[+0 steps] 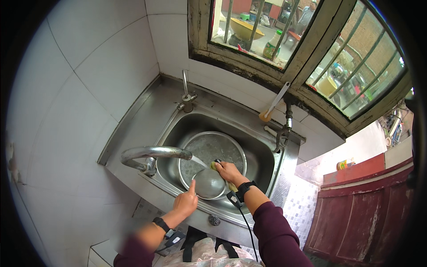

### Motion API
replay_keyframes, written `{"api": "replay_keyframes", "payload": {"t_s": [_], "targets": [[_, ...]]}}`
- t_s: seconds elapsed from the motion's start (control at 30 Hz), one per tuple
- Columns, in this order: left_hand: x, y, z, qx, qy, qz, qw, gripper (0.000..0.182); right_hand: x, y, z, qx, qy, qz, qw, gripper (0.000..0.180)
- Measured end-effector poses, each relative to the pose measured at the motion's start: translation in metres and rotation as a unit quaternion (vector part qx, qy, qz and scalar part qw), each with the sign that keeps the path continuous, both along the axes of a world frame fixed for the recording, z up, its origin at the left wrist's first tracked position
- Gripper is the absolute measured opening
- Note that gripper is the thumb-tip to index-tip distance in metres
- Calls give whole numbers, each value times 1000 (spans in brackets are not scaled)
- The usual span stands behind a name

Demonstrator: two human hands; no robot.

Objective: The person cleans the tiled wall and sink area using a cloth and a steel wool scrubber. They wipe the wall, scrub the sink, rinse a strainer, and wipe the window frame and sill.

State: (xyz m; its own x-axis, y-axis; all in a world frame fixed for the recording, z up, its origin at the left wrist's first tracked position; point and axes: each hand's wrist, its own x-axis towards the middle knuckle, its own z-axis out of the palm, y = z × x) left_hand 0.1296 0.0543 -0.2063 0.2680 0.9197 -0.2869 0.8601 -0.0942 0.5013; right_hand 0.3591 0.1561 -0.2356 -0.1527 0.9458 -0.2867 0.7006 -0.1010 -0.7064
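Observation:
A rounded metal vessel [210, 183], probably a ladle or bowl, is tilted over a large steel basin [245, 157] in the stainless-steel sink [257, 147]. My right hand [228, 172] grips a dark handle end at the vessel's upper right, with a yellow-green cloth or sponge beside and below the fingers. My left hand [186, 202] is at the vessel's lower left, index finger extended along its rim; its other fingers are curled, and whether they grip the rim is unclear. Water runs from the curved faucet [160, 152] into the basin, which holds water.
A second small tap [187, 101] stands behind the sink's left side. A pipe with a valve [288, 123] and a hanging white-handled utensil [277, 101] are at the right rear. The barred window [293, 70] is above; a person [305, 16] is outside. A red wooden door [357, 213] stands right.

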Motion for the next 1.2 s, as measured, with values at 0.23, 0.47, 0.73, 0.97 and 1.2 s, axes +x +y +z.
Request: {"api": "replay_keyframes", "payload": {"t_s": [0.23, 0.47, 0.73, 0.97, 1.2], "targets": [[-16, 23, -41, -385, -384, 330, 771, 26, 25, -16, -36, -58, -81, -26, 995, 41], [20, 42, -14, -536, -593, 341, 496, 26, -11, -23, -39, -201, 317, -289, 881, 46], [20, 36, -4, -506, -588, 221, 590, 40, -21, -23, -22, -281, 406, -336, 802, 10], [6, 30, 2, -439, -438, 219, 753, 35, -29, -5, -22, -195, 181, -284, 921, 20], [-20, 15, 7, -24, 70, -119, 990, 41, -1, -29, -21, -93, -3, -98, 991, 21]]}}
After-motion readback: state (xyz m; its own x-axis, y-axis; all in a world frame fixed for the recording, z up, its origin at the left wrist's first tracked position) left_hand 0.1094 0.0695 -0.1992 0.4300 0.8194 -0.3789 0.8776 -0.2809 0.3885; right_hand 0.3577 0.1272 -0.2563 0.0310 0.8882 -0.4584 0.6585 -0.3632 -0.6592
